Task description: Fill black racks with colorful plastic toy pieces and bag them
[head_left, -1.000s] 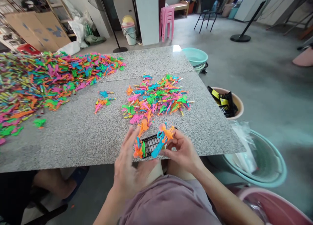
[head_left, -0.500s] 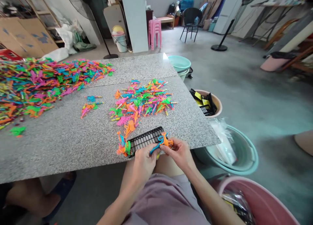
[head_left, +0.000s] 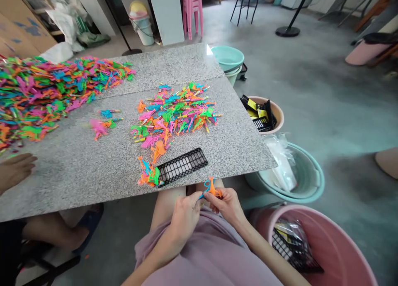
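Both hands pinched small plastic toys (head_left: 211, 188): left hand (head_left: 184, 213) and right hand (head_left: 228, 205) clenched fingertips on the orange and blue pieces below the speckled stone table (head_left: 93, 169).

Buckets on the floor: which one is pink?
The big pink bucket at the bottom right, closest to the person's right hand. It holds black trays in plastic. The other buckets beside the table are teal, and one is beige.
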Action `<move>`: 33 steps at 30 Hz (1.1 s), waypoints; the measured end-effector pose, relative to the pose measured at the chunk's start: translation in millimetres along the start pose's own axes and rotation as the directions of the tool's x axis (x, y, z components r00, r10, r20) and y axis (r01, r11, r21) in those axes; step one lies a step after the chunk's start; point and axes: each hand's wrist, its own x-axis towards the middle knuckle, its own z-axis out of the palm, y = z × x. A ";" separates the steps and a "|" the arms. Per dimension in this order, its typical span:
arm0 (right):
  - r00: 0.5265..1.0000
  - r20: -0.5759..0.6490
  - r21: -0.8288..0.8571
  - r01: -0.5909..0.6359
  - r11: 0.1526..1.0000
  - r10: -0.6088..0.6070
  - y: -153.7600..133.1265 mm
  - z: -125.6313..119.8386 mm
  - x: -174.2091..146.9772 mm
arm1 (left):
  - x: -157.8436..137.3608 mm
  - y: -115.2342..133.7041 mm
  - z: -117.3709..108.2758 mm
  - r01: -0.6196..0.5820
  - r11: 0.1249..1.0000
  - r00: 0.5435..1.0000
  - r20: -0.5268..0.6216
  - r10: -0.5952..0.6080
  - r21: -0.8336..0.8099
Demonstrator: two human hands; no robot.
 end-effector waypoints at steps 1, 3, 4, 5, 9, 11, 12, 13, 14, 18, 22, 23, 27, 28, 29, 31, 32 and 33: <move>1.000 0.001 0.023 -0.022 0.999 0.022 -0.1 2.0 -2.2 | -1.2 -1.0 1.4 0.002 1.000 1.000 -0.008 -0.002 -0.007; 0.999 0.011 0.079 -0.052 0.996 0.051 -2.8 6.7 -5.4 | -2.5 -2.3 3.7 0.012 1.000 0.999 -0.036 -0.012 -0.019; 0.998 0.023 0.105 -0.054 0.993 0.052 -5.1 8.8 -6.2 | -2.6 -2.7 4.6 0.019 1.000 0.999 -0.047 -0.020 -0.025; 0.998 0.044 0.134 -0.055 0.989 0.049 -7.8 10.2 -6.3 | -2.3 -3.0 5.4 0.028 0.999 0.998 -0.054 -0.030 -0.029; 0.976 0.208 0.261 -0.121 0.958 0.067 -19.2 5.7 -0.3 | 1.4 -5.2 7.1 0.086 0.994 0.992 -0.084 -0.092 -0.070; 0.960 0.264 0.200 -0.150 0.968 0.094 -22.5 -2.0 4.4 | 3.4 -7.7 7.2 0.100 0.987 0.991 -0.078 -0.111 -0.128; 0.958 0.269 0.116 -0.134 0.984 0.098 -23.2 -6.3 6.4 | 4.2 -9.0 6.9 0.098 0.981 0.992 -0.057 -0.109 -0.169; 0.959 0.267 0.006 -0.102 0.995 0.096 -23.3 -10.5 8.2 | 4.9 -10.1 6.3 0.093 0.973 0.994 -0.035 -0.103 -0.213; 0.960 0.266 -0.110 -0.063 0.992 0.091 -23.0 -14.1 9.7 | 5.7 -10.8 5.3 0.084 0.962 0.996 -0.018 -0.092 -0.259; 0.949 0.308 -0.356 0.048 0.933 0.069 -20.8 -20.6 14.3 | 10.6 -7.2 -0.1 0.109 0.898 0.994 0.021 -0.111 -0.425; 0.933 0.346 -0.314 0.015 0.949 0.100 -23.0 -20.2 18.5 | 16.1 -0.3 -0.2 0.269 0.746 0.955 0.067 -0.289 -0.609; 0.939 0.335 -0.297 0.024 0.954 0.080 -24.0 -20.7 18.9 | 16.9 0.1 0.9 0.281 0.714 0.946 0.059 -0.319 -0.641; 0.963 0.241 -0.379 0.212 0.901 -0.125 -24.1 -22.7 16.4 | 18.2 -4.4 6.4 0.277 0.694 0.932 0.010 -0.363 -0.665; 0.964 0.229 -0.415 0.225 0.882 -0.138 -22.8 -22.1 15.1 | 18.6 -5.9 7.7 0.275 0.698 0.932 0.003 -0.363 -0.661; 0.968 0.214 -0.432 0.214 0.876 -0.131 -21.1 -20.9 13.9 | 19.0 -7.0 8.7 0.270 0.701 0.933 0.000 -0.360 -0.660; 0.978 0.178 -0.419 0.179 0.890 -0.113 -18.5 -17.1 12.6 | 20.0 -6.9 7.9 0.261 0.714 0.939 -0.001 -0.344 -0.649; 0.979 0.156 -0.416 0.184 0.891 -0.129 -18.3 -14.9 12.9 | 20.3 -5.6 4.9 0.258 0.735 0.945 0.005 -0.327 -0.627; 0.976 0.140 -0.426 0.212 0.879 -0.168 -19.3 -12.7 14.1 | 20.2 -3.5 -0.8 0.247 0.770 0.954 0.008 -0.300 -0.588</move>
